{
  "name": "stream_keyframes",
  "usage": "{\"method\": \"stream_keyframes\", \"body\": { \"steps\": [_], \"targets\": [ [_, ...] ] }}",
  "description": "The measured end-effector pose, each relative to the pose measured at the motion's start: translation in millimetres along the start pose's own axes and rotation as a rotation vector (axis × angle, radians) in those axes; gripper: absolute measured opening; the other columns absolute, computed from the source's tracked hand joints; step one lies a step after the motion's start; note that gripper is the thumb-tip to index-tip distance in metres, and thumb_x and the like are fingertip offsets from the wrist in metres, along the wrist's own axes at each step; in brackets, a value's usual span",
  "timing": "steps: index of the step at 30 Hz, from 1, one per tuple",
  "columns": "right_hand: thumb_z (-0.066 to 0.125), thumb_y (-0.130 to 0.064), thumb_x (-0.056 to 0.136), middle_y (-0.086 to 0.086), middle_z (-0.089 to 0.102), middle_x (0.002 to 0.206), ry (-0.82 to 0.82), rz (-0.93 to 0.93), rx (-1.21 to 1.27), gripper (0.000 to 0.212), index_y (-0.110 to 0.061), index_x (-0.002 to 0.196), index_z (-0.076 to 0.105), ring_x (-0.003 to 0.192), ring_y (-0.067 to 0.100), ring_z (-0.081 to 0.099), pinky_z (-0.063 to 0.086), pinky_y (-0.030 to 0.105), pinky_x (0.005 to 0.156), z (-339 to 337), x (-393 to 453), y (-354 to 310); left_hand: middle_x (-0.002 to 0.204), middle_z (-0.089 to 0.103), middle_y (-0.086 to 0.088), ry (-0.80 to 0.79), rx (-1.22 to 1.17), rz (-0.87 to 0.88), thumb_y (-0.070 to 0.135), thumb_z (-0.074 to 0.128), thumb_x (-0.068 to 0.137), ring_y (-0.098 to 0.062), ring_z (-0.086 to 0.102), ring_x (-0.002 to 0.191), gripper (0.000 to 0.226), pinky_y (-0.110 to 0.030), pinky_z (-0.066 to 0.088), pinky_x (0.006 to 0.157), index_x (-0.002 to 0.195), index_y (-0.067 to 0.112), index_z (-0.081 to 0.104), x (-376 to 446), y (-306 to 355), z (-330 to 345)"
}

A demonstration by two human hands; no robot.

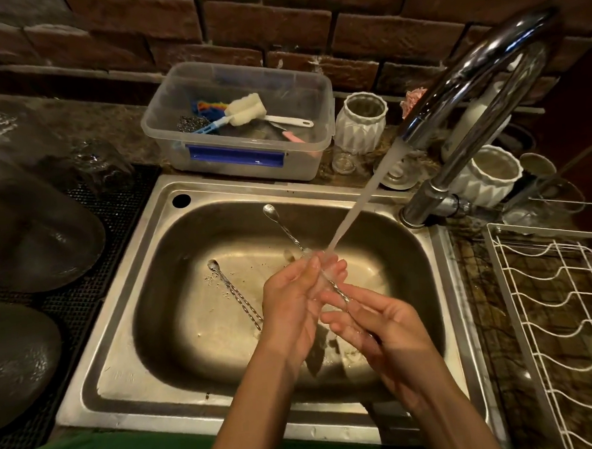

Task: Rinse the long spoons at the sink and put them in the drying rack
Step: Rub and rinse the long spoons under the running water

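A long twisted-handle spoon [281, 225] slants across the steel sink [127, 302], bowl end up at the back. My right hand [372, 326] pinches its lower end. My left hand [298, 296] wraps its fingers around the handle's middle, right where the tap's water stream [362, 200] lands. Two more long spoons [234, 291] lie side by side on the sink floor to the left of my hands, among scattered crumbs. The white wire drying rack [560, 313] stands on the counter to the right of the sink; I see nothing in it.
The chrome faucet [470, 112] arches over the sink's right rear corner. Behind the sink sits a clear plastic tub [239, 158] with brushes and a scourer. White ribbed jars [361, 124] and small glasses stand near the faucet. Upturned glassware rests on a black mat [81, 215] at left.
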State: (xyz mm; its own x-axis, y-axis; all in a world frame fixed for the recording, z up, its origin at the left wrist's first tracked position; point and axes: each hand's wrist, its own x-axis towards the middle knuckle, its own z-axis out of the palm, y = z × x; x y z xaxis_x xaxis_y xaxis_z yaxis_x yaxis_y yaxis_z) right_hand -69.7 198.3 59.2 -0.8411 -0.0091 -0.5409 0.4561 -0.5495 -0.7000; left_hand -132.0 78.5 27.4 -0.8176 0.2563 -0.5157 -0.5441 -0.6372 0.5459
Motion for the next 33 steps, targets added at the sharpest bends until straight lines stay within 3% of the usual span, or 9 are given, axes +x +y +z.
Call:
{"method": "stream_keyframes", "body": {
  "steps": [7,10,15,27,30,33],
  "targets": [
    [0.066,-0.008,0.078,0.018,0.075,0.108,0.032,-0.015,0.007,0.035,-0.004,0.112,0.068,0.089,0.032,0.075,0.060,0.023,0.067,-7,-21,2,0.114,0.071,-0.030,0.040,-0.125,-0.036,0.002,0.052,0.100,-0.036,0.074,0.101,0.023,-0.034,0.062,0.077,0.113,-0.013,0.064,-2,-4,8],
    [0.064,-0.007,0.079,0.018,0.076,0.106,0.072,0.016,-0.021,0.038,-0.003,0.117,0.064,0.090,0.035,0.075,0.061,0.024,0.066,-12,-33,6,0.113,0.070,-0.033,0.075,-0.156,-0.048,0.000,0.049,0.101,-0.038,0.074,0.100,0.025,-0.038,0.063,0.079,0.116,-0.017,0.060,-4,-6,7],
    [0.051,0.005,0.092,0.020,0.076,0.101,0.111,0.025,-0.029,0.026,0.000,0.115,0.063,0.085,0.039,0.075,0.062,0.028,0.062,-18,-54,8,0.112,0.070,-0.032,0.093,-0.116,-0.051,0.001,0.051,0.100,-0.037,0.074,0.100,0.025,-0.038,0.063,0.081,0.116,-0.016,0.060,-7,-13,8],
    [0.044,0.013,0.093,0.023,0.076,0.099,0.188,0.033,0.023,0.028,0.005,0.109,0.065,0.073,0.049,0.072,0.061,0.035,0.052,-19,-86,27,0.112,0.068,-0.036,0.172,-0.112,-0.037,-0.005,0.048,0.100,-0.037,0.076,0.093,0.023,-0.037,0.064,0.073,0.115,-0.019,0.057,-9,-20,4],
    [0.043,0.017,0.093,0.020,0.077,0.097,0.226,0.005,-0.069,0.031,0.003,0.105,0.068,0.071,0.049,0.072,0.061,0.034,0.054,-17,-89,32,0.113,0.068,-0.035,0.201,-0.092,-0.027,-0.005,0.051,0.099,-0.037,0.076,0.093,0.021,-0.038,0.064,0.078,0.114,-0.018,0.058,-10,-21,4],
    [0.048,0.015,0.092,0.013,0.079,0.087,0.290,-0.086,-0.315,0.037,-0.009,0.102,0.075,0.071,0.036,0.075,0.063,0.032,0.064,-19,-93,37,0.114,0.068,-0.034,0.221,-0.065,-0.013,-0.006,0.054,0.097,-0.037,0.075,0.095,0.019,-0.038,0.063,0.080,0.112,-0.015,0.059,-9,-19,6]
  ]
}}
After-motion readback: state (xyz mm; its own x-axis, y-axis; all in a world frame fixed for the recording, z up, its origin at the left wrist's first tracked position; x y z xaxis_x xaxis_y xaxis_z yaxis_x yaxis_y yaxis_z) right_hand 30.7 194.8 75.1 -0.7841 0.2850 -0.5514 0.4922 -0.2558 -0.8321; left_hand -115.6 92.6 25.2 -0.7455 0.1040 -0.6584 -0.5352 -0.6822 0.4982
